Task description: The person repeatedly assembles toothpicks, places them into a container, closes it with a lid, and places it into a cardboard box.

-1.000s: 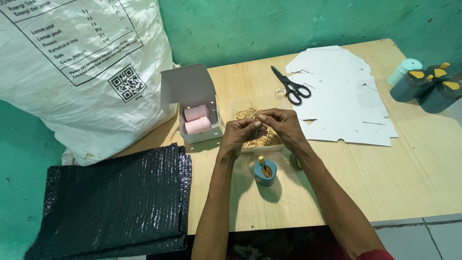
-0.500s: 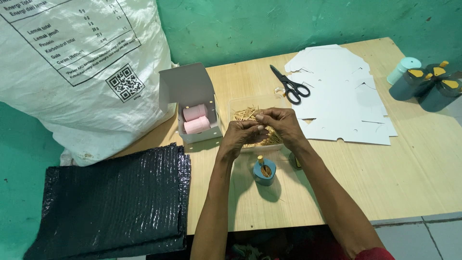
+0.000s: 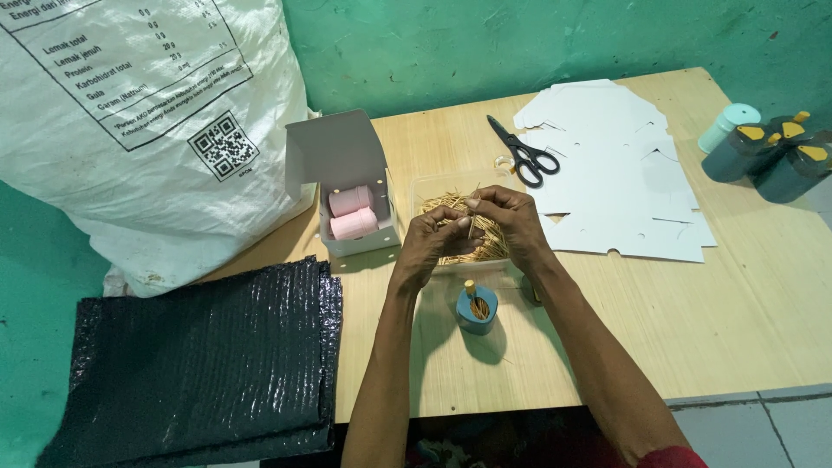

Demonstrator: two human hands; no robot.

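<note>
Nearest, blue toothpick holder [image 3: 477, 309] upright on desk [image 3: 693, 321]. Just beyond, left hand [image 3: 431, 245] and right hand [image 3: 507, 221], each grip pinched shut on toothpicks [image 3: 471, 227] above clear tray [image 3: 425, 188]. Farther off, scissors [image 3: 523, 152] on white card sheets [image 3: 620, 173].
</note>
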